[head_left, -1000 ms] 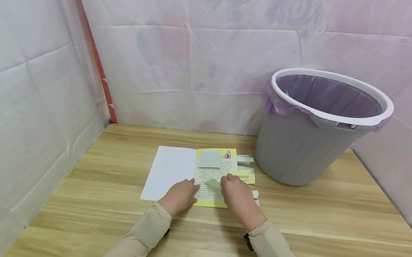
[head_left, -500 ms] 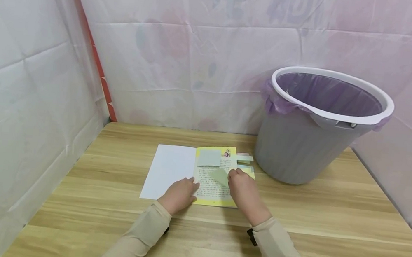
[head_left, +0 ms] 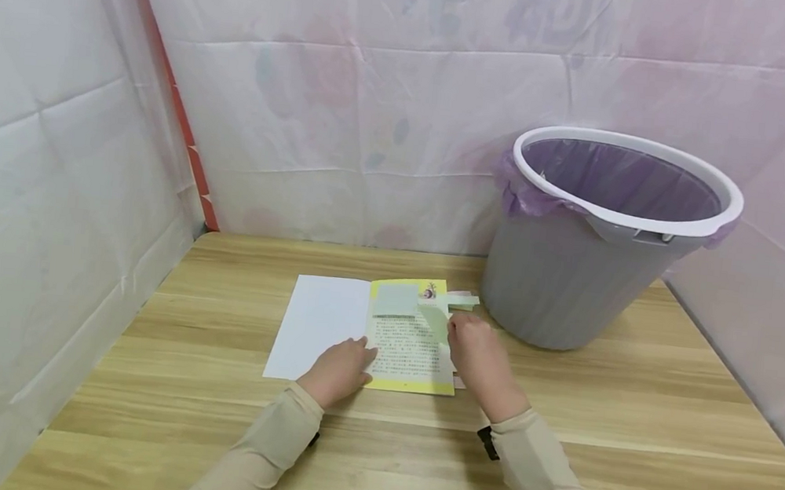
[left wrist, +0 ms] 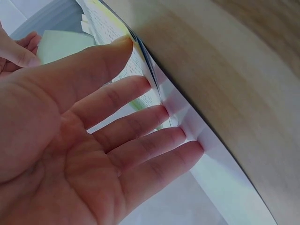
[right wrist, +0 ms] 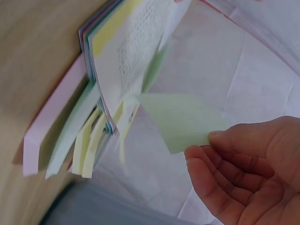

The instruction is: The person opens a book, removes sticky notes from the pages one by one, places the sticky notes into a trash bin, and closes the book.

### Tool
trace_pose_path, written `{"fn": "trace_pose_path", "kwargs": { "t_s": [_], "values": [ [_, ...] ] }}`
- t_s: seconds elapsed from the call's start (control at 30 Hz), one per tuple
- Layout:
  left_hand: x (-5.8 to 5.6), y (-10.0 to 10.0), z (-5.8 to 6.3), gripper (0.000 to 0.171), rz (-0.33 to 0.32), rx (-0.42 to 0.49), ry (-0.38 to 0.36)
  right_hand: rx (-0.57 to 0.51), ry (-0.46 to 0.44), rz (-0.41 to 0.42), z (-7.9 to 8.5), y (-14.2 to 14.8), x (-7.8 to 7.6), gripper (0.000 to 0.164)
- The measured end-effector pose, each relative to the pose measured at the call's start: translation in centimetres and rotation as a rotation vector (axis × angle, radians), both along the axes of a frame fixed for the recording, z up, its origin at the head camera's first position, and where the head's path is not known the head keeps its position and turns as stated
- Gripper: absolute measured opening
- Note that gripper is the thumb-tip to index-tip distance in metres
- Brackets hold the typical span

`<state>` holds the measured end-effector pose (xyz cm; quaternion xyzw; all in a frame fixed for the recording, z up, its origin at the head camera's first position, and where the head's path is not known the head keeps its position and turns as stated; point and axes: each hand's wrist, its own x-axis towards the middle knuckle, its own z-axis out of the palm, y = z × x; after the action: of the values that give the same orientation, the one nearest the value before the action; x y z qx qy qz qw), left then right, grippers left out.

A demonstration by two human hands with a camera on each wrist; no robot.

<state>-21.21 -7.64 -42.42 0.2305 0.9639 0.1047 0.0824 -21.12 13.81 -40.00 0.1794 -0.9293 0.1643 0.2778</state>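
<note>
An open book (head_left: 404,360) lies on the wooden table, a blank white page on its left and a yellow-bordered printed page on its right. My left hand (head_left: 338,371) rests on it near the spine, fingers extended and spread. Between thumb and fingertips, my right hand (head_left: 484,362) pinches a corner of a pale green sticky note (right wrist: 180,119). The note is lifted at a slant, and its far end meets the page in the right wrist view. Another pale green note (head_left: 396,300) lies flat at the top of the printed page.
Several pink, green and yellow paper tabs (right wrist: 40,140) stick out from the book's right edge. A grey bin (head_left: 552,284) with a white rim and purple liner (head_left: 532,199) stands behind on the right. White sheeting (head_left: 288,148) hangs behind and at both sides.
My right hand has moved up and to the right, drawing the pinched green note's corner off the page. My left hand has stayed by the spine.
</note>
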Motion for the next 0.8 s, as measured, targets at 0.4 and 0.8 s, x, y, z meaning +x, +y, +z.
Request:
{"fn": "trace_pose_path", "kwargs": {
  "t_s": [0.4, 0.8],
  "values": [
    [0.1, 0.1, 0.2, 0.044, -0.025, -0.003, 0.023, -0.108, 0.205, 0.021, 3.4, 1.7, 1.4, 0.011],
    [0.5, -0.1, 0.3, 0.042, -0.012, 0.003, 0.011, -0.294, 0.979, 0.236, 11.9, 2.7, 2.7, 0.013]
  ]
}}
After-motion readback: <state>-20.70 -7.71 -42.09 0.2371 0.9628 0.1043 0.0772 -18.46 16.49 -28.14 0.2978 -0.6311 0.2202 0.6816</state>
